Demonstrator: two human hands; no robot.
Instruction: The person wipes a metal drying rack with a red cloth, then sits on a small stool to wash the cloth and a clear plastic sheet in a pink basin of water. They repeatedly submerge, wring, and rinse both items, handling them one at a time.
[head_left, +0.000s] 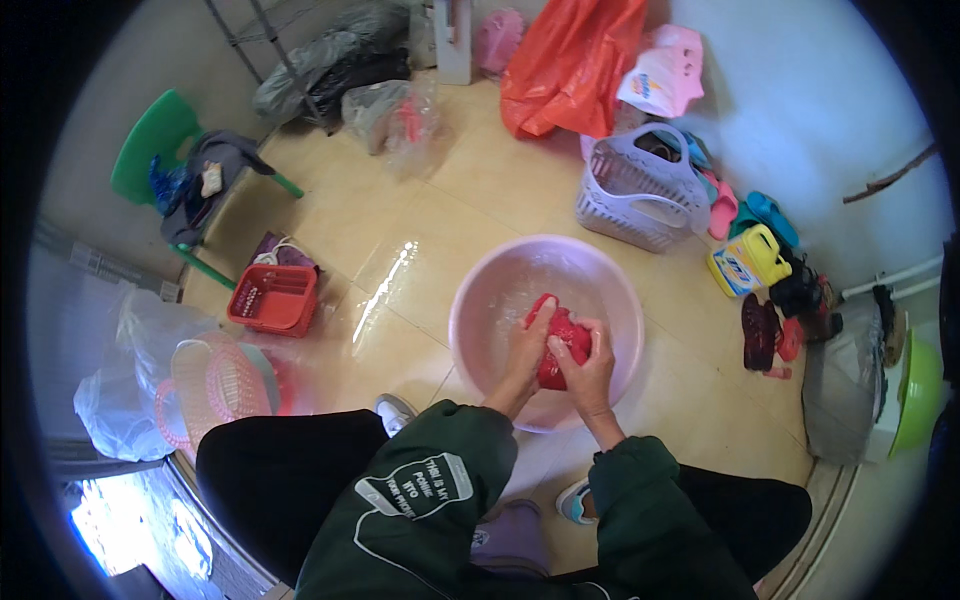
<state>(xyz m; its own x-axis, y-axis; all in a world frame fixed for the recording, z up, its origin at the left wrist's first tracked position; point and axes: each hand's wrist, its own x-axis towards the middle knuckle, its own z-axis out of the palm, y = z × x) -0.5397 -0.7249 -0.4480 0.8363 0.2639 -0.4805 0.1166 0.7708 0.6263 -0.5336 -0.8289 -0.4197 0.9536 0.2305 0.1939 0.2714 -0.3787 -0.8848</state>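
Observation:
A pink plastic basin (469, 292) stands on the tiled floor between my feet, with water in it. Over the basin both hands hold a wet, bunched-up red cloth (564, 337). My left hand (527, 351) grips it from the left, thumb on top. From the right, my right hand (587, 367) presses into it with thumb and fingers. The two hands are close together, and the cloth's underside is hidden.
A lilac plastic basket (630, 217) and a yellow jug (742, 262) stand beyond the basin to the right, near several shoes and slippers. Leftward are a red plastic basket (289, 322), a green chair (150, 142) and a pink woven basket (217, 375). A red plastic bag (566, 67) lies at the wall.

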